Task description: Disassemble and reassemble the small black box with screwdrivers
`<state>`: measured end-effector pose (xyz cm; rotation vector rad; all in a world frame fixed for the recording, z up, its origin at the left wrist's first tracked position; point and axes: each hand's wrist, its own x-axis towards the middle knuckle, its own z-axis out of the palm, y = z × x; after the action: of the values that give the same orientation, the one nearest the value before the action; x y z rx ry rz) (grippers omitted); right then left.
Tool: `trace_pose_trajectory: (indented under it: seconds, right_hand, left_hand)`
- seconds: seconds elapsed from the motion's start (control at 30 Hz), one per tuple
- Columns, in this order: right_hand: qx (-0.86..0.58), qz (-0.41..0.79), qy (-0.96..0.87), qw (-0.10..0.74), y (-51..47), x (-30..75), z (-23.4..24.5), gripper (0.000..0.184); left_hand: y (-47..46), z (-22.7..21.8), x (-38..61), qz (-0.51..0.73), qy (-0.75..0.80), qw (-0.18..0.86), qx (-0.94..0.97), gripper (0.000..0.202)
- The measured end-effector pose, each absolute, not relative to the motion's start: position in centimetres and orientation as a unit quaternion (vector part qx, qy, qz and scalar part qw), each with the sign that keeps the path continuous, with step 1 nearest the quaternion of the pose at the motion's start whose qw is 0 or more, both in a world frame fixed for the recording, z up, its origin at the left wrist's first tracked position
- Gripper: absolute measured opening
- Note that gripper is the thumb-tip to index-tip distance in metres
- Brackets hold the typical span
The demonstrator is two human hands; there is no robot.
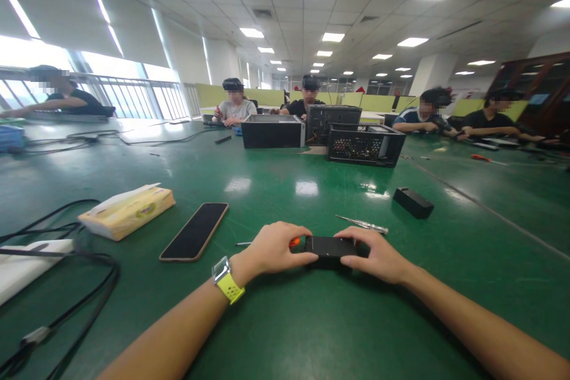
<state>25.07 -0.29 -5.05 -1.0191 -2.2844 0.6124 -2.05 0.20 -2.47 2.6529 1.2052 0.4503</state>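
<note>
A small black rectangular box (330,247) is gripped at both ends, low over the green table (276,320). My left hand (278,247) pinches its left end between thumb and fingers; a watch with a yellow-green band (229,285) is on that wrist. At the opposite end, the thumb and fingers of my right hand (376,254) close on the box. Behind my left hand lies a screwdriver with an orange handle (294,242), partly hidden by the hand. A thin silver screwdriver (363,224) rests just beyond my right hand.
To the left lie a phone (195,231), a yellow tissue pack (129,211) and black cables (100,297) near a white power strip (33,264). Another black block (413,202) sits at the right. Farther back stand black computer cases (365,145), with several people seated around the table.
</note>
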Motion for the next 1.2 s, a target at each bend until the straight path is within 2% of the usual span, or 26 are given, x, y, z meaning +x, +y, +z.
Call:
trace_pose_trajectory:
  seconds: [0.67, 1.0, 1.2]
  right_hand:
    - [-0.383, 0.199, -0.846, 0.312, -0.55, 24.47, -5.47, 0.032]
    - [-0.348, 0.147, -0.876, 0.299, -0.38, 24.87, -5.94, 0.035]
    - [-0.367, 0.122, -0.885, 0.257, -0.27, 24.95, -5.79, 0.038]
  left_hand:
    - [0.41, -2.95, -1.88, 0.186, 0.392, 0.095, 0.896, 0.038]
    - [0.09, -2.78, -1.7, 0.175, 0.389, 0.078, 0.901, 0.04]
    - [0.2, -3.02, -1.61, 0.168, 0.385, 0.071, 0.905, 0.043]
